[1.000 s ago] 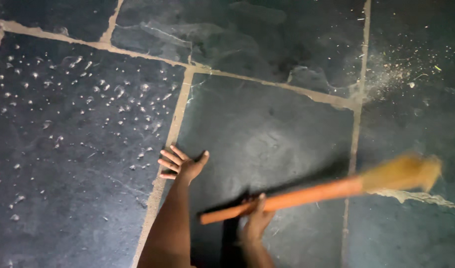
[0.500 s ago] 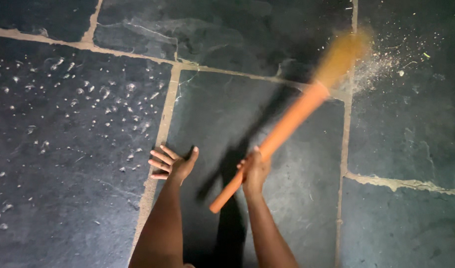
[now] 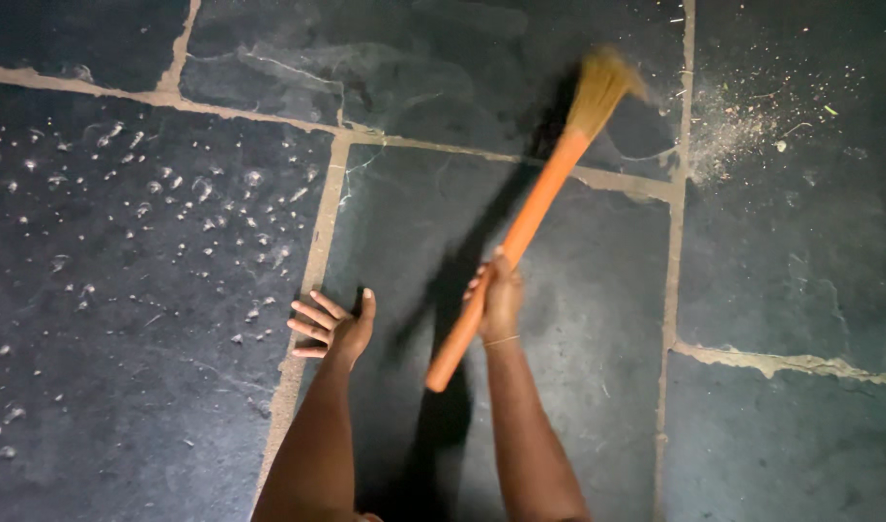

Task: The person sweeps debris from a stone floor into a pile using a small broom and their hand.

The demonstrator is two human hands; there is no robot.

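The right hand (image 3: 499,298) stayed clenched around the orange-handled straw broom (image 3: 530,217), whose bristle head had swung left, away from the pale dust pile (image 3: 742,126). The left hand (image 3: 334,326) remained spread flat, grasping nothing, on the dark stone-slab floor (image 3: 172,387).

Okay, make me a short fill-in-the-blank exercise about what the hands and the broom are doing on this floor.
1. The right hand grips the short hand broom by its ____ handle.
2. The left hand rests flat, fingers spread, on the dark stone ____.
3. The pile of pale dust and crumbs lies to the ____ of the straw bristles.
4. Scattered white flecks lie on the slab to the ____ of the left hand.

Missing words: orange; floor; right; left
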